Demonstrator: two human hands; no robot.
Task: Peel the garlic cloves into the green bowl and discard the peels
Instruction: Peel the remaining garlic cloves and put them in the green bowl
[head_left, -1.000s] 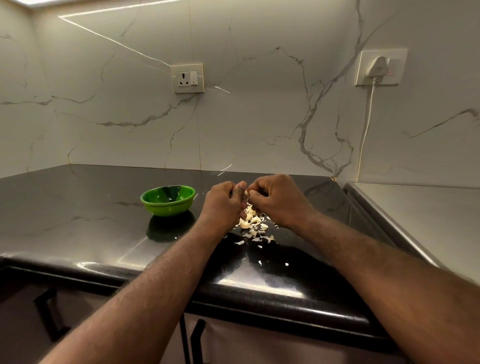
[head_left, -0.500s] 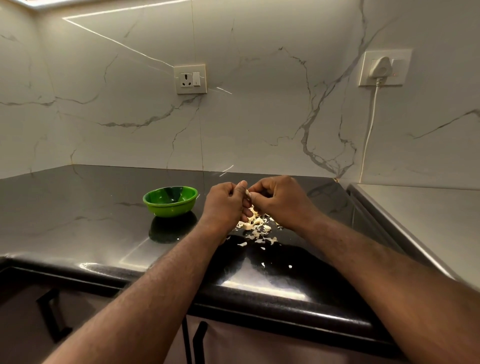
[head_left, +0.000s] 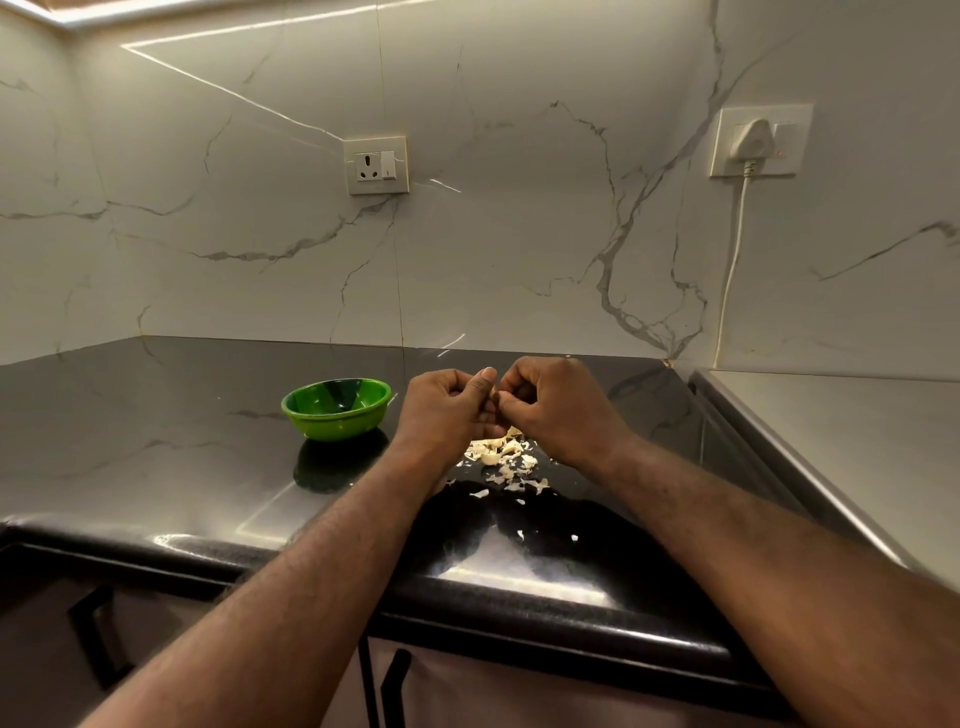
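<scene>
My left hand (head_left: 447, 410) and my right hand (head_left: 558, 410) meet fingertip to fingertip above the black counter, both with fingers curled. Together they pinch a garlic clove that is almost wholly hidden between the fingers. Directly below them lies a pile of pale garlic peels (head_left: 506, 457), with a few stray flakes nearer the counter's front edge. The green bowl (head_left: 336, 410) stands on the counter to the left of my left hand, a short gap away. What is inside it is hard to make out.
The glossy black counter (head_left: 156, 441) runs into a corner of marble wall. A steel surface (head_left: 852, 441) adjoins on the right. Two wall sockets, one (head_left: 376, 165) above the bowl and one (head_left: 758, 140) with a plug and white cable. Cabinet handles (head_left: 389, 691) sit below the counter edge.
My hands stay together over the peel pile with only small finger movement; the clove tip seen earlier between the thumbs is now hidden. The camera shifted slightly.
</scene>
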